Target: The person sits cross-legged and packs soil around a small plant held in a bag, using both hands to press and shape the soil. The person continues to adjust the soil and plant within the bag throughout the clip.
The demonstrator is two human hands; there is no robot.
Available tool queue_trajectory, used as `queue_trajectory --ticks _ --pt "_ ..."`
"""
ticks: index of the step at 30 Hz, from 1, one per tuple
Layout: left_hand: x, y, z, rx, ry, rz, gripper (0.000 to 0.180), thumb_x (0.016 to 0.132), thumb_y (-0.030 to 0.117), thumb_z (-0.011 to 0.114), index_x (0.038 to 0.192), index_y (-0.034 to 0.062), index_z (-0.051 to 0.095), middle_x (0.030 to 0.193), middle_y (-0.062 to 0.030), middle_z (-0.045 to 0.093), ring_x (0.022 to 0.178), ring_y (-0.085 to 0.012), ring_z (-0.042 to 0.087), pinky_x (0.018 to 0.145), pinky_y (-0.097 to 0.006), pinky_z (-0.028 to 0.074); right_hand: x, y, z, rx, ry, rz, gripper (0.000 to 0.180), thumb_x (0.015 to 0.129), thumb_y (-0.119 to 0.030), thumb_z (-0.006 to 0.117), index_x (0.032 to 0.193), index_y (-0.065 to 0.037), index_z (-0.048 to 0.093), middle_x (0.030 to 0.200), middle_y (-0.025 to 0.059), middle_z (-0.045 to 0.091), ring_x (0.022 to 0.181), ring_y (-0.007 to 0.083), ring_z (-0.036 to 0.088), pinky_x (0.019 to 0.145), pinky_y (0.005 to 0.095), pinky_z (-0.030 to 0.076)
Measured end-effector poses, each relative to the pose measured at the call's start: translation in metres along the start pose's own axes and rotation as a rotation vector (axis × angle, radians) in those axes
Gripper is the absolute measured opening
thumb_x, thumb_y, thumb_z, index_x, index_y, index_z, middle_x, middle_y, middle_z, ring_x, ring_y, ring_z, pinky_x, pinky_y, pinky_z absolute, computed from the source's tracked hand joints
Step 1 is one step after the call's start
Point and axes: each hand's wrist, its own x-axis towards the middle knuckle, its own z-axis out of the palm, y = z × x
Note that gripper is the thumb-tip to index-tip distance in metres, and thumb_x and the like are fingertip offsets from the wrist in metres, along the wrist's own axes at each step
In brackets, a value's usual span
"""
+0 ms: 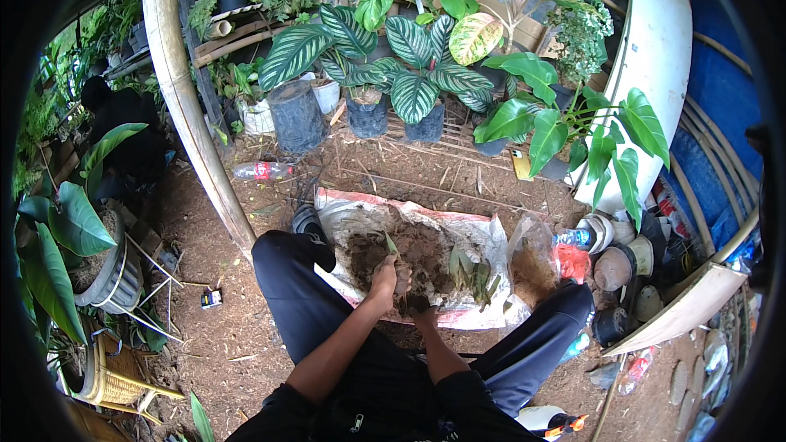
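My left hand point(383, 280) is closed around a small plant cutting, whose green leaf point(391, 243) sticks up above the fingers. Beside those fingers is a brownish clump point(403, 277), perhaps soil or roots. Just to the right and nearer to me, my right hand point(422, 315) reaches down to something dark at the soil; its fingers are hidden. Below both hands a white sack with red edges point(327, 211) lies spread on the ground, bearing loose dark soil point(422, 244). Several limp, brownish-green leaves point(468, 274) lie on the sack's right side.
A clear plastic bag of brown material point(534, 266) stands right of the sack. Potted striped-leaf plants point(367, 115) line the back. A plastic bottle point(262, 171) lies at back left, near a bamboo post point(184, 90). Old pots point(614, 268) crowd the right; a ribbed planter point(115, 278) stands left.
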Motion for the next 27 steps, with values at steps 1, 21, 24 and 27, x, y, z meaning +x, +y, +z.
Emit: queue_trajectory --ticks 1,21,24,27 --pt "0.000 0.000 0.000 0.003 -0.006 -0.002 0.041 0.091 0.043 0.044 0.086 0.0037 0.054 0.071 -0.0094 0.061 0.055 -0.0197 0.058 0.050 -0.033 0.051 0.001 0.000 0.000 -0.021 -0.009 0.029 0.104 0.070 -0.051 0.068 0.137 0.005 0.013 0.129 0.0318 0.040 0.118 0.0416 0.044 0.097 0.0463 0.039" --pt "0.001 -0.002 -0.001 0.018 -0.031 0.005 0.036 0.092 0.041 0.042 0.088 0.0065 0.052 0.071 -0.0086 0.061 0.056 -0.0195 0.058 0.050 -0.033 0.051 -0.002 0.000 -0.002 0.051 -0.046 -0.015 0.108 0.069 -0.048 0.071 0.138 0.008 0.009 0.131 0.0323 0.038 0.119 0.0417 0.043 0.097 0.0439 0.040" --pt "0.001 -0.002 -0.001 0.017 -0.039 0.006 0.036 0.093 0.041 0.043 0.089 0.0064 0.052 0.071 -0.0085 0.060 0.057 -0.0194 0.058 0.050 -0.033 0.051 -0.006 -0.004 -0.004 0.047 -0.038 -0.031 0.107 0.069 -0.049 0.071 0.137 0.008 0.012 0.131 0.0326 0.038 0.119 0.0416 0.043 0.096 0.0443 0.040" --pt "0.001 -0.001 -0.001 0.021 -0.042 -0.002 0.036 0.093 0.040 0.043 0.090 0.0062 0.052 0.072 -0.0087 0.060 0.058 -0.0192 0.058 0.051 -0.034 0.051 -0.010 -0.007 -0.008 0.039 -0.045 -0.011 0.106 0.069 -0.049 0.071 0.137 0.008 0.012 0.131 0.0326 0.038 0.119 0.0416 0.043 0.096 0.0447 0.040"
